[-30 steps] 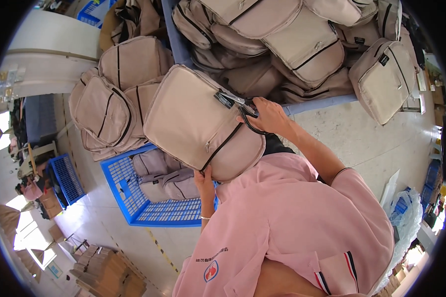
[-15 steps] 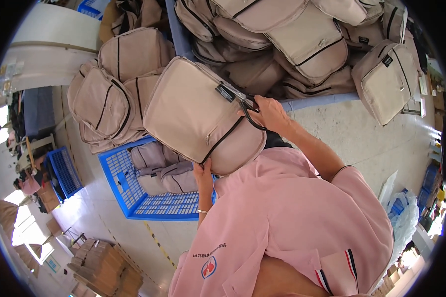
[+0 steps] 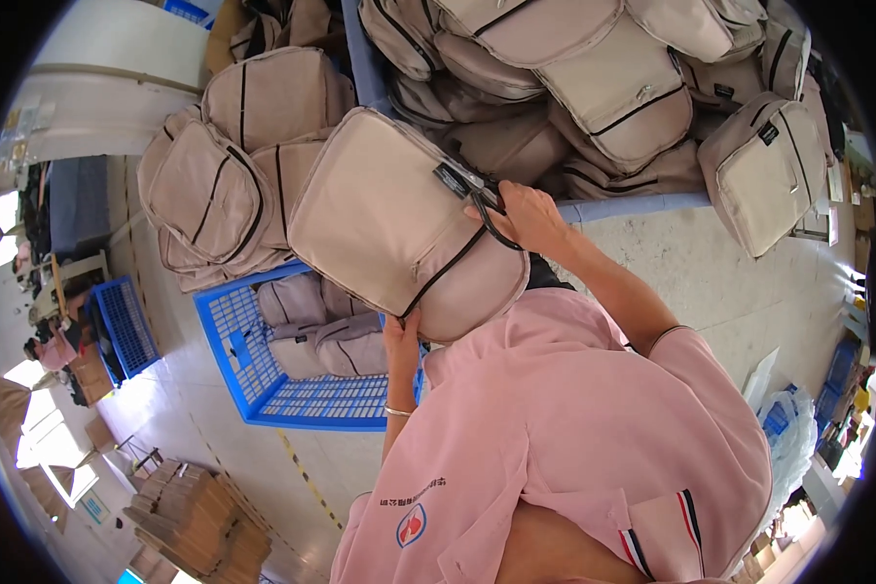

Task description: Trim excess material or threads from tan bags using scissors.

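Observation:
A beige backpack (image 3: 380,209) with black zips is held tilted against my front. My left hand (image 3: 401,341) grips its lower edge, by the end of the black zip, with the fingers partly hidden behind the fabric. My right hand (image 3: 532,222) is closed on black-handled scissors (image 3: 496,226) at the bag's right edge. Their blades point up and left, beside a small black label (image 3: 450,179) sewn near the seam. Whether the blades touch the fabric or a thread, I cannot tell.
Backpacks fill a large grey-blue bin (image 3: 642,207) ahead. Another pile of backpacks (image 3: 200,185) stands at the left. Below it, a blue plastic crate (image 3: 311,420) holds several greyish-mauve bags (image 3: 307,331). Stacked cardboard (image 3: 200,521) is on the floor at lower left.
The view has shifted slightly, so the surroundings sit a little differently in it. Both hands keep their hold on the backpack and scissors, with hardly any movement between them.

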Demonstrator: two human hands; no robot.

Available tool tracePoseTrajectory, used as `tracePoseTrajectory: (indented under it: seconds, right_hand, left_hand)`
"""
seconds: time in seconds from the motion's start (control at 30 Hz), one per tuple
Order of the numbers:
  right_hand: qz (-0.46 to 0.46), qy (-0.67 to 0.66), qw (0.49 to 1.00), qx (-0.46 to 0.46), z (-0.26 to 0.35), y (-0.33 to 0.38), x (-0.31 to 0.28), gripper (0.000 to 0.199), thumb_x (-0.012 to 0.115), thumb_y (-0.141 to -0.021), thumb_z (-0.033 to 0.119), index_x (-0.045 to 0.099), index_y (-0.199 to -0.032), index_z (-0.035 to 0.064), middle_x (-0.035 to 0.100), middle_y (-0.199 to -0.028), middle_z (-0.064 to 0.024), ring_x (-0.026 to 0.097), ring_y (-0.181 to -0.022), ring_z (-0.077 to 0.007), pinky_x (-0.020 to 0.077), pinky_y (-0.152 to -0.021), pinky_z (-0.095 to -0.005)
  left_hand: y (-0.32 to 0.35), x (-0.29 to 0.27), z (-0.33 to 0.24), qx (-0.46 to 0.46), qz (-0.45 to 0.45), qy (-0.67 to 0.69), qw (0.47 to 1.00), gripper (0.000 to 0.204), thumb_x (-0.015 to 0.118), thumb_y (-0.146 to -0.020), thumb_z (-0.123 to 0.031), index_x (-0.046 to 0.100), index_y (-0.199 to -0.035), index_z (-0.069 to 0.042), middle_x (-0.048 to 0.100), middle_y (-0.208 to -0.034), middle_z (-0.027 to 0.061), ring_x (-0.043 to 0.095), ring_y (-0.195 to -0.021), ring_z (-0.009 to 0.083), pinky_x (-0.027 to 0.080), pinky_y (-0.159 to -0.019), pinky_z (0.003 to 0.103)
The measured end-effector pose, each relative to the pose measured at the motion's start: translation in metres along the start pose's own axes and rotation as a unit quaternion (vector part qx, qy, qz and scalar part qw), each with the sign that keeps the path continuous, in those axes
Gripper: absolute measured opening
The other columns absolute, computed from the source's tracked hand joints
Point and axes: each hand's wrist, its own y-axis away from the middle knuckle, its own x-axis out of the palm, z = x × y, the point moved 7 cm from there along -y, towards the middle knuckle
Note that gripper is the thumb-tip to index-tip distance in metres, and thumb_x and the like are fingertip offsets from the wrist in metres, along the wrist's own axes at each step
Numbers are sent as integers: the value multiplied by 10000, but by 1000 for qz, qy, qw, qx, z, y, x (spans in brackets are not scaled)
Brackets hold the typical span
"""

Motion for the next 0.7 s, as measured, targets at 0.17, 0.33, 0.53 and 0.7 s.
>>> tracePoseTrajectory:
  seconds: [0.17, 0.33, 0.53, 0.7]
  right_hand:
    - [-1, 4, 1000, -3, -7, -2, 5, 537, 684, -870, 472, 536, -785, -38, 611, -719, -264, 603, -697, -470, 480, -602, -485]
    - [-20, -37, 998, 39, -13, 5, 8, 629, 635, -875, 564, 518, -745, -40, 606, -762, -288, 589, -781, -487, 460, -647, -487]
    - [18, -194, 977, 87, -27, 13, 28, 719, 616, -850, 645, 528, -754, -62, 590, -674, -228, 637, -657, -375, 504, -605, -439]
    - [58, -393, 892, 214, -52, 34, 40, 710, 610, -848, 669, 596, -842, -40, 518, -625, -89, 575, -573, -180, 484, -501, -332]
  left_hand:
    - [1, -1, 6, 6, -13, 19, 1000, 351, 601, -960, -151, 539, -1269, 4, 647, -1169, 92, 588, -1041, 175, 456, -901, 295]
    - [26, 6, 20, -101, -112, 309, 939, 322, 557, -995, -180, 543, -1273, -19, 640, -1154, 68, 583, -1021, 158, 458, -880, 287]
    - [18, -35, -1, -10, -242, 243, 939, 276, 557, -1005, -202, 602, -1200, -11, 651, -1097, 52, 580, -969, 144, 449, -863, 271]
    - [44, -97, -146, 147, -369, -143, 907, 184, 608, -952, -110, 671, -1045, 36, 677, -981, 108, 607, -900, 203, 475, -842, 302]
